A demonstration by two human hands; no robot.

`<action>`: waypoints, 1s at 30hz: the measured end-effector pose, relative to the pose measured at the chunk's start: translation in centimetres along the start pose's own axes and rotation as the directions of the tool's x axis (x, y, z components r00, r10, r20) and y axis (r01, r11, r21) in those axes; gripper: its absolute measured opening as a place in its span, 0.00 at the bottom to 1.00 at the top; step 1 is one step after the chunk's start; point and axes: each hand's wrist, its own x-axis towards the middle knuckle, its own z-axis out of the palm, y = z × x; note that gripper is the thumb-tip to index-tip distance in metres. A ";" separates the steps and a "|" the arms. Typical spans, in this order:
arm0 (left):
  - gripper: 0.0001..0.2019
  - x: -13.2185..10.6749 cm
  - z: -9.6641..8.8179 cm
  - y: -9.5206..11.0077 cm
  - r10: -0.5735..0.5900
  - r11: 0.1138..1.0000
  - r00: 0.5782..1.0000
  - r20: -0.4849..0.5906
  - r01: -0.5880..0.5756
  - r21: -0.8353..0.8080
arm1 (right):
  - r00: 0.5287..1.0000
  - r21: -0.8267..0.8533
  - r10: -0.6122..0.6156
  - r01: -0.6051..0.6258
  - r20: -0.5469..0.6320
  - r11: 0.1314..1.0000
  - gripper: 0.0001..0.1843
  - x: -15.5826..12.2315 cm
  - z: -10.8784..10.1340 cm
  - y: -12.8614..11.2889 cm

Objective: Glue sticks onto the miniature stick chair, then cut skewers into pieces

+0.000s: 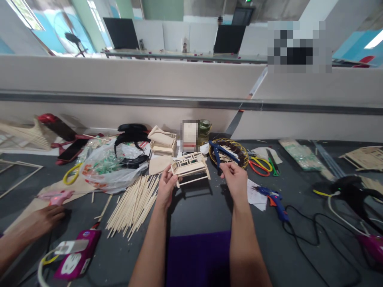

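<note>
My left hand (168, 184) is closed on the left end of a miniature bench (191, 169) made of pale wooden sticks, tilted above the dark table. To its right, my right hand (235, 179) has thumb and fingers pinched together at the dark end of blue-handled pliers (216, 153). The pliers lie spread partly over a woven basket (245, 153) with short stick pieces in it. A loose pile of wooden sticks (133, 207) lies left of my left forearm. Behind the bench stands another small stick-built piece of furniture (163, 141).
A blue glue gun (277, 201) with a trailing cord lies at right, near scissors (260, 165). At left, another person's hand (49, 217) is by a pink glue gun (56, 196). A plastic bag (110, 167) and magenta power bank (79, 255) are nearby. A low partition (134, 75) runs behind.
</note>
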 end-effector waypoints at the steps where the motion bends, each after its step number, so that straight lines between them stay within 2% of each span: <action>1: 0.35 0.0 -0.1 0.0 -0.003 1.000 1.000 -0.002 0.003 -0.015 | 0.999 0.002 -0.034 0.034 0.001 0.999 0.15 -0.1 0.1 -0.1; 4: 0.34 0.1 -0.2 -0.1 -0.002 0.999 1.000 -0.017 0.001 -0.053 | 0.992 0.041 -0.126 0.126 0.019 0.991 0.12 -0.2 0.5 -0.4; 8: 0.30 0.1 -0.2 0.1 -0.025 0.994 0.999 -0.027 0.022 -0.107 | 0.997 0.055 -0.081 0.081 0.001 0.995 0.14 -0.5 0.9 -0.5; 10: 0.27 0.0 0.0 0.1 -0.067 0.986 0.998 -0.004 0.066 -0.155 | 0.990 0.028 -0.138 0.137 0.025 0.990 0.13 -0.5 1.0 -0.5; 12: 0.25 -0.2 0.2 0.1 -0.129 0.971 0.992 0.011 0.129 -0.201 | 0.974 0.046 -0.204 0.200 0.096 0.979 0.13 -0.5 1.2 -0.5; 15: 0.23 -0.4 0.6 0.2 -0.227 0.951 0.974 0.014 0.224 -0.214 | 0.953 0.090 -0.226 0.212 0.200 0.973 0.16 -0.6 1.6 -0.4; 18: 0.22 -0.7 1.1 0.5 -0.304 0.935 0.952 0.037 0.305 -0.181 | 0.963 0.069 -0.212 0.203 0.166 0.977 0.14 -0.8 1.9 -0.5; 23: 0.25 -1.2 1.3 1.1 -0.441 0.878 0.884 0.156 0.461 -0.129 | 0.975 0.032 -0.216 0.215 0.047 0.976 0.12 -1.2 1.7 -1.3; 27: 0.33 -1.7 1.3 0.6 -0.537 0.806 0.787 0.303 0.585 -0.093 | 0.954 -0.008 -0.299 0.299 -0.022 0.954 0.12 -1.4 1.4 -1.7; 30: 0.36 -2.0 1.4 0.0 -0.567 0.755 0.723 0.395 0.648 -0.101 | 0.944 -0.032 -0.325 0.324 -0.060 0.946 0.13 -1.2 1.2 -1.6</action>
